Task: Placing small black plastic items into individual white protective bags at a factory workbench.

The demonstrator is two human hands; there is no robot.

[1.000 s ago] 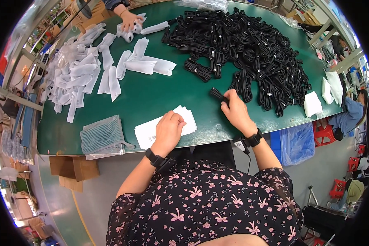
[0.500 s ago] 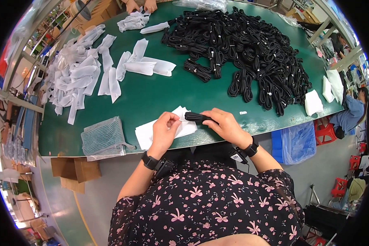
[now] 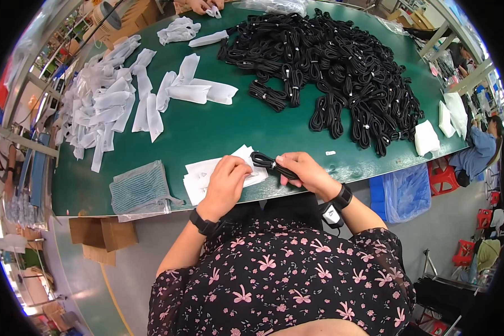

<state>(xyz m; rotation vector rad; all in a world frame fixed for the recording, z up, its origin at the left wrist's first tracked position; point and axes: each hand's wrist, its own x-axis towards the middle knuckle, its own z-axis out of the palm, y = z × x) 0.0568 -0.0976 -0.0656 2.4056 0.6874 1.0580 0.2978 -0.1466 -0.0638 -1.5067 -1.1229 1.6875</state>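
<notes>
Just coiled black cable [image 3: 270,164], flat white bags [image 3: 218,172].

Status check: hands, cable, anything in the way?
Right hand gripping coiled black cable. Left hand pressed on stack of white bags, near table edge. Nothing between them.

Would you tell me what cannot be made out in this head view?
- Left hand fingertips: curled down on the white bags, grip hidden.
- Cable bundle: its end hidden inside the right hand.
- Print on the bags: too small.
- Far hands: cut off by the top edge.
</notes>
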